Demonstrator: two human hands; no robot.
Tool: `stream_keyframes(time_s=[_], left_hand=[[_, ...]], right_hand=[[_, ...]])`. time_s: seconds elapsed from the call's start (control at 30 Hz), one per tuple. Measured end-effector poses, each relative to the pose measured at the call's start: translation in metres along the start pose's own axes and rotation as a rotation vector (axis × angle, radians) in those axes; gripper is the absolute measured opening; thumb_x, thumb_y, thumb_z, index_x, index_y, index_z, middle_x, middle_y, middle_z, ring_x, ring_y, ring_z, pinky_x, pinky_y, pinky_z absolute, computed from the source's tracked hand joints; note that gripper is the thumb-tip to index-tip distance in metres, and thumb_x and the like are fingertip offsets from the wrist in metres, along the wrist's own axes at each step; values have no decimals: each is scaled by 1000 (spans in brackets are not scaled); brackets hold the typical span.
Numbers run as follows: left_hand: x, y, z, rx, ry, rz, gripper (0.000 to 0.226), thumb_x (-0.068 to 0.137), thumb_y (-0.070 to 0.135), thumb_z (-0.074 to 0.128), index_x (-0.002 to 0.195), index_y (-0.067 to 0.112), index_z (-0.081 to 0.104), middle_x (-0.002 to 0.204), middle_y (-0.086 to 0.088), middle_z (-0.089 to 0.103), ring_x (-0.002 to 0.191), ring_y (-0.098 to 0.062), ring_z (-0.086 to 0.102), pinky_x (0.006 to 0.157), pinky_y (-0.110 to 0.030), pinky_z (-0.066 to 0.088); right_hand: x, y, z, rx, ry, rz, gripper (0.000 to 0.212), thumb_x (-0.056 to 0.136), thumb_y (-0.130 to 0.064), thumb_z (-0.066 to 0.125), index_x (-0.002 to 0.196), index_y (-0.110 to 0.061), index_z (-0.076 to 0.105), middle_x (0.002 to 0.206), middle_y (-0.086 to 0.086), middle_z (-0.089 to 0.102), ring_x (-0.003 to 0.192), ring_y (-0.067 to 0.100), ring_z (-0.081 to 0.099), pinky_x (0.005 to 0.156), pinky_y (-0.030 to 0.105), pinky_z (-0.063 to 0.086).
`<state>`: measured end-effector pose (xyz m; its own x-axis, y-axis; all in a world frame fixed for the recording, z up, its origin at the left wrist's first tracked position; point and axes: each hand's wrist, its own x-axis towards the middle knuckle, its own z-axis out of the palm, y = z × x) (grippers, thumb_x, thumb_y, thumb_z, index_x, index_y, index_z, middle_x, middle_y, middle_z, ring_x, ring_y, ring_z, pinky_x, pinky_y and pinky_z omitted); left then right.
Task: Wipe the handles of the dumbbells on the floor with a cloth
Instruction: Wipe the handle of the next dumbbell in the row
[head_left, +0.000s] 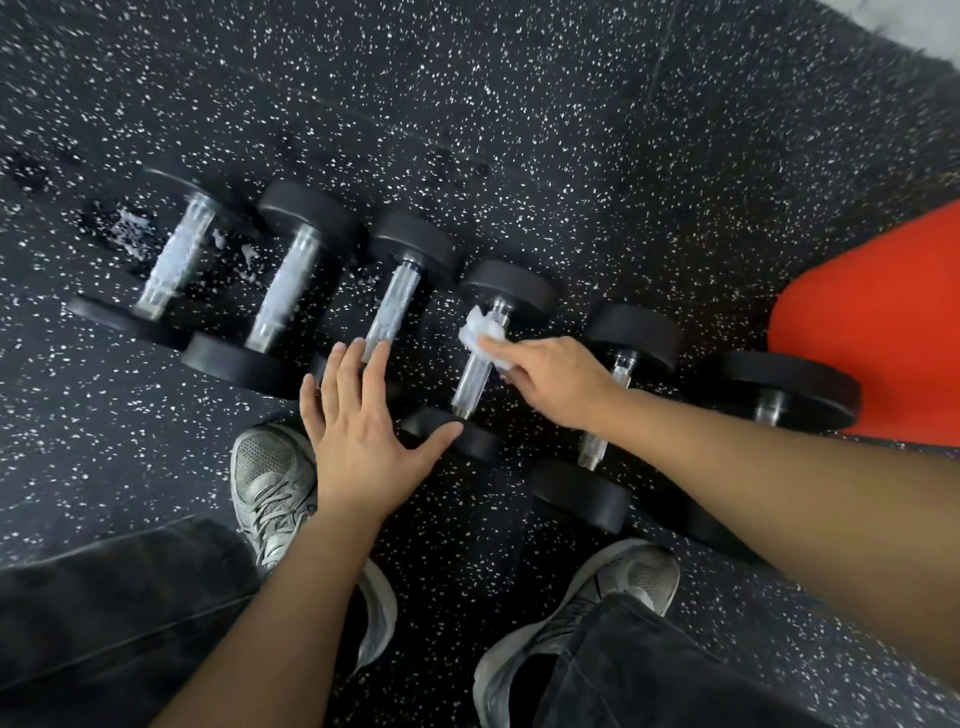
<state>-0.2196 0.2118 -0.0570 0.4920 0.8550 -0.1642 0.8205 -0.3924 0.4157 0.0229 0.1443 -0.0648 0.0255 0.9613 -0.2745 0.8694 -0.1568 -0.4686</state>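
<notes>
- Lying in a slanted row across the middle of the speckled black floor (519, 130), six dumbbells are seen, their black heads toward the far and near sides.
- A crumpled white cloth (483, 332) is pinched in the curled fingers of the right hand (550, 379) and pressed on the upper part of the metal handle (475, 382) of the fourth dumbbell (506, 291) from the left.
- The left hand (358, 421) is held open, fingers straight and slightly spread, over the near end of the third dumbbell (410, 244); whether it is touched cannot be told.
- The handles of the first dumbbell (174, 260) and second dumbbell (283, 291) look whitish, and white flecks are scattered on the floor around them.
- The fifth dumbbell (631, 332) and sixth dumbbell (789, 384) are partly hidden by the right forearm.
- A red object (883, 312) is seen at the right edge, just beside the sixth dumbbell.
- Two grey sneakers (270, 483) and dark trouser legs (104, 597) are seen at the near edge.
</notes>
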Motion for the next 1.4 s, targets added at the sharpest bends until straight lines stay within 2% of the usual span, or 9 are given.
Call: stream_keyframes(time_s=[0.17, 0.3, 0.4, 0.5, 0.67, 0.83, 1.03, 1.23, 1.4], left_hand=[[-1, 10, 1, 34, -37, -23, 130, 62, 96, 59, 161, 20, 22, 169, -8, 22, 160, -23, -4, 127, -54, -4], [-5, 22, 6, 73, -83, 20, 135, 60, 101, 50, 160, 16, 23, 170, -9, 17, 160, -24, -7, 126, -55, -7], [-7, 22, 6, 69, -69, 40, 126, 67, 98, 48, 159, 15, 27, 169, -8, 20, 160, -24, -1, 127, -55, -5], [-6, 15, 5, 38, -35, 65, 116, 73, 90, 54, 159, 17, 28, 168, -5, 25, 160, -23, 6, 127, -55, -1], [2, 3, 2, 18, -35, 71, 119, 69, 89, 61, 159, 18, 28, 167, -5, 26, 159, -22, 8, 127, -54, 0], [4, 7, 4, 26, -56, 35, 128, 62, 97, 54, 159, 18, 26, 168, -5, 24, 159, -22, 3, 127, -55, -2], [0, 20, 8, 43, -83, 73, 132, 61, 99, 53, 160, 18, 23, 169, -10, 19, 160, -25, -1, 127, -55, -6], [0, 21, 16, 33, -66, 154, 123, 67, 95, 52, 157, 13, 34, 165, -12, 31, 160, -26, 7, 128, -51, -2], [-3, 17, 28, -72, -48, 269, 98, 79, 83, 55, 145, 11, 53, 157, -11, 44, 158, -25, 18, 128, -48, 17]], right_hand=[[-5, -19, 11, 180, -159, 27, 36, 99, -29, 58, 135, -28, 63, 118, 5, 75, 103, 22, 72, 94, 40, 55], [-10, -15, 0, 258, -20, 94, 22, 92, -21, 56, 94, -23, 78, 63, -7, 68, 51, 3, 57, 57, 30, 48], [-12, -5, -5, 82, 74, 140, 17, 92, -22, 56, 106, -21, 65, 50, -9, 46, 45, 6, 47, 55, 33, 45], [-8, -2, 3, 78, 154, 122, 24, 97, -26, 61, 118, -18, 52, 61, -12, 46, 57, 13, 49, 59, 34, 41], [-9, -1, 18, 90, 187, 81, 51, 96, -46, 65, 139, -20, 58, 112, -7, 57, 97, 9, 55, 83, 29, 49], [-11, 3, 19, -17, 238, 69, 41, 95, -40, 67, 133, -26, 66, 98, 1, 53, 74, 12, 52, 59, 36, 54], [-20, 15, 9, -50, 322, 70, 32, 101, -32, 59, 129, -18, 69, 110, -2, 72, 90, 21, 70, 72, 38, 60], [-40, 11, 14, -68, -1, -268, 35, 106, -33, 47, 130, -16, 65, 107, -1, 70, 91, 19, 68, 77, 33, 60], [-23, 26, -6, -2, 315, 43, 28, 101, -23, 60, 126, -15, 70, 116, 1, 74, 95, 20, 72, 80, 42, 61]])
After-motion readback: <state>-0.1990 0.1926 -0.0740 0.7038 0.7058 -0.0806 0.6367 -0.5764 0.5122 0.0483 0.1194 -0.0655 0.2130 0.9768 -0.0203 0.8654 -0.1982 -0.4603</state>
